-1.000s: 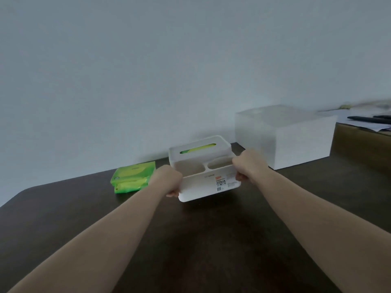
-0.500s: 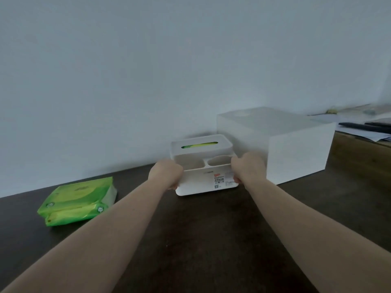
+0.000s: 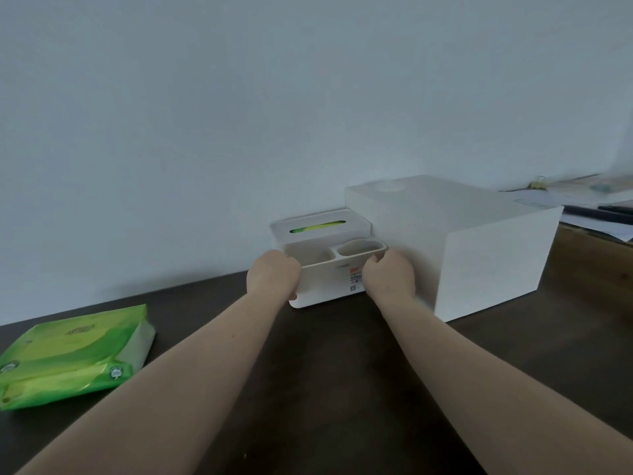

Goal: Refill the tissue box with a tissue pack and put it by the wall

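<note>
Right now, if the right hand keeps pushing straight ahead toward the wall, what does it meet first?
The tissue box it already grips; behind that, the wall. The big white box sits just beside the right hand, gap unclear.

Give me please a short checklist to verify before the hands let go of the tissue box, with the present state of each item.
1. Tissue box refilled: green shows through the top slot. Ok.
2. Box by the wall: its back looks close to it; contact cannot tell.
3. Box flat on the table: base edge hidden by hands. Cannot tell.
4. Left hand and right hand grip the box's sides. Ok.
5. Clearance from the large white box: right hand squeezed between. Not ok.
6. Spare green tissue packs lie far left, out of the way. Ok.
</note>
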Tool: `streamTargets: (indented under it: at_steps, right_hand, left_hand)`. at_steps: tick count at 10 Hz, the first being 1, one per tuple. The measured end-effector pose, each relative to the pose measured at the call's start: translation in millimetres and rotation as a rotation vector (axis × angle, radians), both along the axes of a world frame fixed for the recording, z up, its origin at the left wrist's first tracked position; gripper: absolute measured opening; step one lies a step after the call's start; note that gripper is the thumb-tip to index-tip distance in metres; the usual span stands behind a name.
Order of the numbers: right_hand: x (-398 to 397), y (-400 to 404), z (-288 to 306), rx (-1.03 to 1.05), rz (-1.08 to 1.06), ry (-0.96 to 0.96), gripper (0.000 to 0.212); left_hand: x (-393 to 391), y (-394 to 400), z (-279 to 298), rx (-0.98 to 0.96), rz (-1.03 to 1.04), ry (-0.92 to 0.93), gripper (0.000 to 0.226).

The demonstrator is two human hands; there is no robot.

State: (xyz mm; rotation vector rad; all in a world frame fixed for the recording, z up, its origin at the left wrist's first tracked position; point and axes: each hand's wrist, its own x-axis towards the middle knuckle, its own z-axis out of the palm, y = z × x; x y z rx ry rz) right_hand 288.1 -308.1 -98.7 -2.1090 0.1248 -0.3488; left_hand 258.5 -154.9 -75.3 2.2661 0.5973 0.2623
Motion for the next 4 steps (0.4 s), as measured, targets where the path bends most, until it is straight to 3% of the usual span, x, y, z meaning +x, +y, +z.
streamTargets:
  at_steps: [1, 2, 3, 4]
  right_hand:
    - [-1, -2, -2, -0.035, 0.018, -0.003, 0.025]
    - [-2, -5, -9, -0.062, 0.054, 0.032, 0.028]
    - [-13, -8, -8, -0.064, 0.143, 0.093, 0.034]
    - [-26, -18, -6, -0.1, 0.234, 0.1, 0.039]
  left_hand:
    - [8, 4, -1, -0.074, 0.029, -0.108, 0.029]
    - [11, 8, -8, -0.033, 0.041, -0.111, 0.029]
    - [1, 9, -10, -0.01, 0.035, -0.105, 0.045]
    - [-10, 8, -20, 0.07, 0.027, -0.08, 0.048]
